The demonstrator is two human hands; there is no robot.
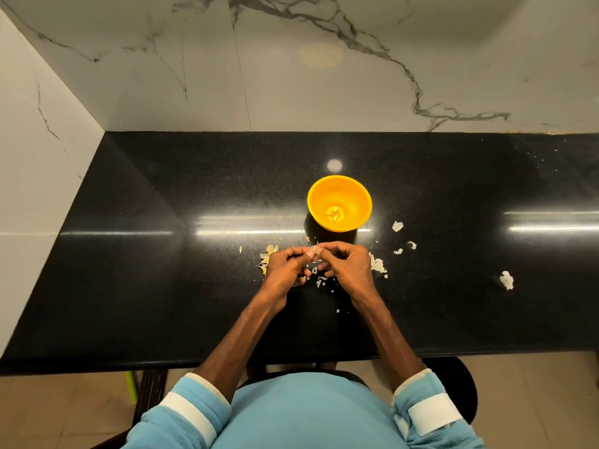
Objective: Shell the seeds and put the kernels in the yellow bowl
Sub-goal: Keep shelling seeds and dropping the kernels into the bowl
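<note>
A yellow bowl (339,202) stands on the black counter, with several pale kernels (334,214) at its bottom. Just in front of it my left hand (287,267) and my right hand (343,264) meet, and both pinch one pale seed (314,252) between their fingertips. A small heap of unshelled seeds (267,256) lies beside my left hand, partly hidden by it. White shell scraps (377,264) lie right of my right hand and under both hands.
The black counter (162,270) runs to a marble wall at the back and left. Loose shell bits lie at the right: one (397,226) by the bowl, one larger (506,280) farther out. The counter's front edge is near my body.
</note>
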